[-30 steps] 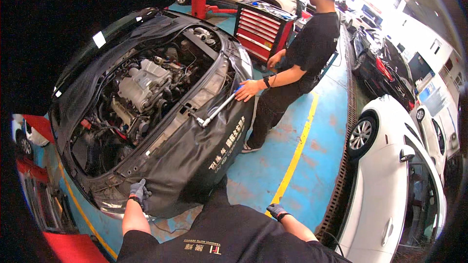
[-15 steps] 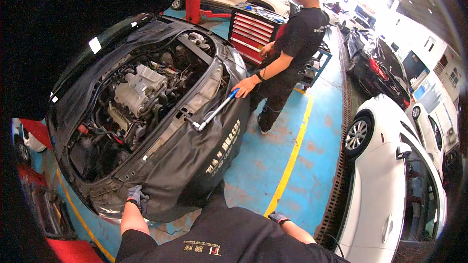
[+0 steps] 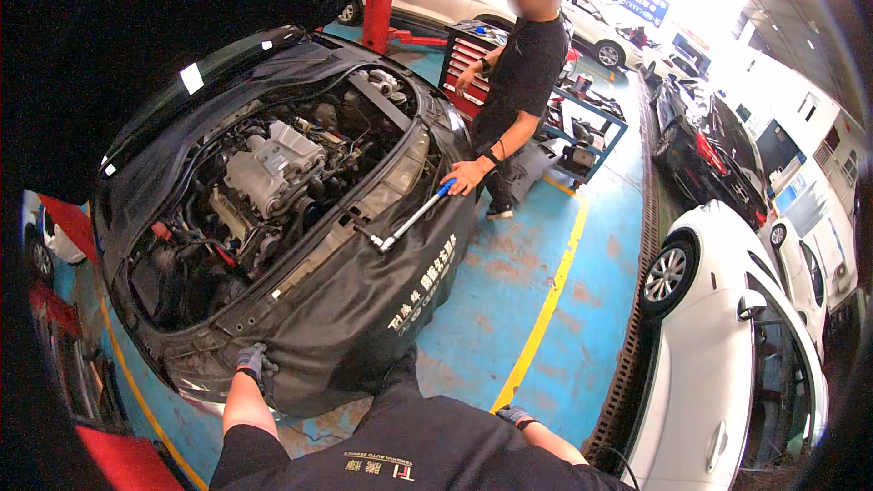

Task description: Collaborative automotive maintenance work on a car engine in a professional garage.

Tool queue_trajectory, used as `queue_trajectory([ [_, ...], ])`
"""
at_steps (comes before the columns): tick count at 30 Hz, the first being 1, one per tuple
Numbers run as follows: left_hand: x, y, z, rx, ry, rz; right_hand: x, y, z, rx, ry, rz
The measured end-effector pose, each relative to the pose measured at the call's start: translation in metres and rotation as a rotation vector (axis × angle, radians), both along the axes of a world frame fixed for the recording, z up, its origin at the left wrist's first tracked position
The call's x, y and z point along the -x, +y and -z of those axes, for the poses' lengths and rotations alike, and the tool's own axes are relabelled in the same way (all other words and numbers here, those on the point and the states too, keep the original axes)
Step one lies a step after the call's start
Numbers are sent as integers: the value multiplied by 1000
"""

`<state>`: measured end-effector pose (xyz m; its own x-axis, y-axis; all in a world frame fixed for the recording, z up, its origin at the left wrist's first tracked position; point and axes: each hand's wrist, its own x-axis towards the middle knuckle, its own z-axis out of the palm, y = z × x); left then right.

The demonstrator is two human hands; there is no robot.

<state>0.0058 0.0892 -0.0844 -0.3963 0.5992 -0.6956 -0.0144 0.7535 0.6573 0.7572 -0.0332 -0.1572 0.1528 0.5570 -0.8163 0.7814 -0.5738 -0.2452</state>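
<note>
My left hand (image 3: 256, 361), in a grey glove, rests with its fingers apart on the black fender cover (image 3: 355, 327) at the front edge of a dark car (image 3: 205, 332). My right hand (image 3: 515, 415), also gloved, is low beside my body, away from the car; its fingers are mostly hidden. The car's engine bay is exposed, with a grey engine (image 3: 273, 164) in the middle. A long silver wrench (image 3: 416, 215) with a blue handle lies across the cover. A co-worker's hand (image 3: 468, 175) is on its handle end.
A co-worker (image 3: 527, 82) in black stands at the car's far right corner. Behind are a red tool cabinet (image 3: 464, 68) and a blue cart (image 3: 596, 132). A red lift post (image 3: 377, 9) rises farther back. A white car (image 3: 700, 355) stands to the right, past a floor grate (image 3: 637, 345).
The co-worker has shifted left and turned more toward the car, one hand still at the wrench handle. My view has shifted slightly. Both my hands stay about where they were.
</note>
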Motion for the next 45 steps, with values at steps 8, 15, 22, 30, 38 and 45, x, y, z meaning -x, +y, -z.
queue_trajectory([
  [8, -34, 3, -39, -48, -1, -179, -2, 0, 5, -71, 22, -14],
  [15, -29, 4, -34, -25, 72, -40, -2, 0, 7, -87, 33, -46],
  [22, -27, 0, -35, -60, 21, -162, 5, 0, -4, -41, 23, -59],
  [30, -37, 2, -50, -78, 43, -127, 4, 2, 7, -52, 12, -72],
  [38, -33, 7, -36, 80, -20, -153, -5, -8, 16, -48, 86, 48],
  [45, -16, 0, -1, 24, 55, -219, 5, 1, -12, 55, 107, 35],
])
